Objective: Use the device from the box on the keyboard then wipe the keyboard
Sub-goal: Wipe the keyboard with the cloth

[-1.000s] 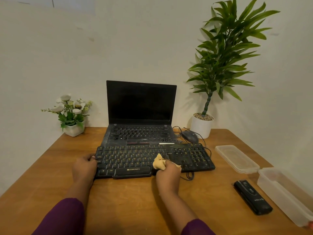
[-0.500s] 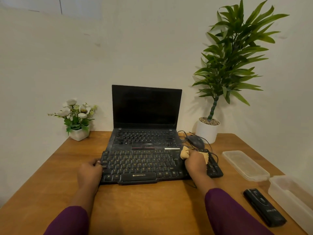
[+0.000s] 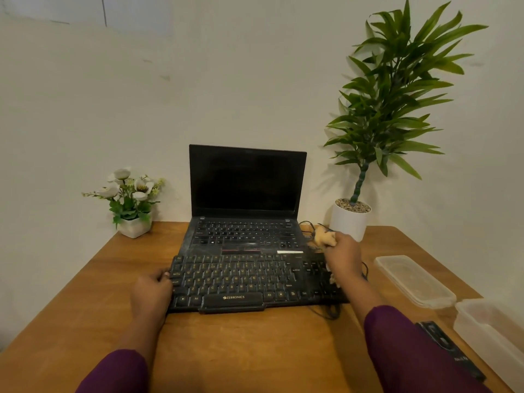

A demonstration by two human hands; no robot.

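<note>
A black keyboard [image 3: 241, 282] lies on the wooden desk in front of an open laptop. My left hand [image 3: 151, 290] grips the keyboard's left edge. My right hand [image 3: 341, 258] rests over the keyboard's far right end, closed on a crumpled tan cloth [image 3: 326, 236] that sticks out past the top right corner. The black handheld device [image 3: 450, 350] lies on the desk at the right, partly hidden by my right sleeve. Beside it stands the clear plastic box [image 3: 493, 330].
The open laptop [image 3: 246, 194] has a dark screen. The box's clear lid [image 3: 414, 279] lies right of the keyboard. A tall potted plant [image 3: 351, 219] stands at the back right, a small flower pot [image 3: 133, 222] at the back left. Cables run behind the keyboard's right end.
My right hand has swept the cloth from the keyboard's middle to its far right top corner. My left hand has stayed on the left edge. The camera has tilted slightly.
</note>
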